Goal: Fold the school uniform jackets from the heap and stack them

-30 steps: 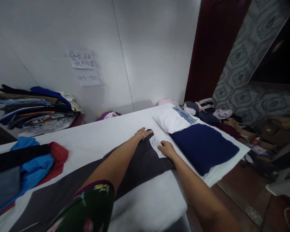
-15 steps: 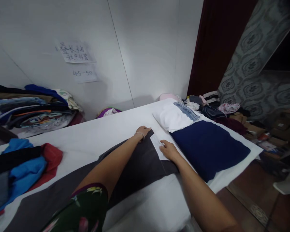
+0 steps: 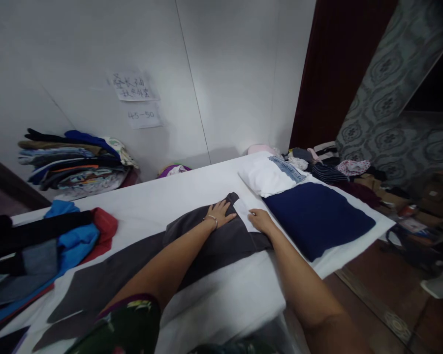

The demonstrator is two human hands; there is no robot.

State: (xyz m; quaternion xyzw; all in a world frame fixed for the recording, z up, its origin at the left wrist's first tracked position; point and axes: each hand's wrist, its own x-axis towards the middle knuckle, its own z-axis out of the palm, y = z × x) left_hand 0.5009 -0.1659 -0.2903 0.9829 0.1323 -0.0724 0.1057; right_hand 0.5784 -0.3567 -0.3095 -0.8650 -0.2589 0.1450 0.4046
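A pair of dark grey trousers (image 3: 221,246) lies lengthwise across the white-covered table (image 3: 203,189), legs toward the lower left. My left hand (image 3: 220,212) rests flat on the upper end, fingers spread. At that same end, my right hand (image 3: 261,220) has its fingers curled together over a white rectangular patch (image 3: 245,212). Whether the patch is cloth, paper or bare table I cannot tell, nor what the right fingers pinch. Just right of this hand lies a folded navy garment (image 3: 317,216), with a white garment (image 3: 268,174) behind it.
Blue, red and black clothes (image 3: 77,236) are heaped at the left. A tall stack of folded clothes (image 3: 77,160) stands by the wall. Handwritten paper signs (image 3: 135,87) hang above. More clothes (image 3: 328,167) and boxes (image 3: 441,189) fill the right side.
My left hand has gone from pinching the far corner of the trousers to lying flat on them. My right hand stays by the white patch, fingers more curled. The view has shifted left.
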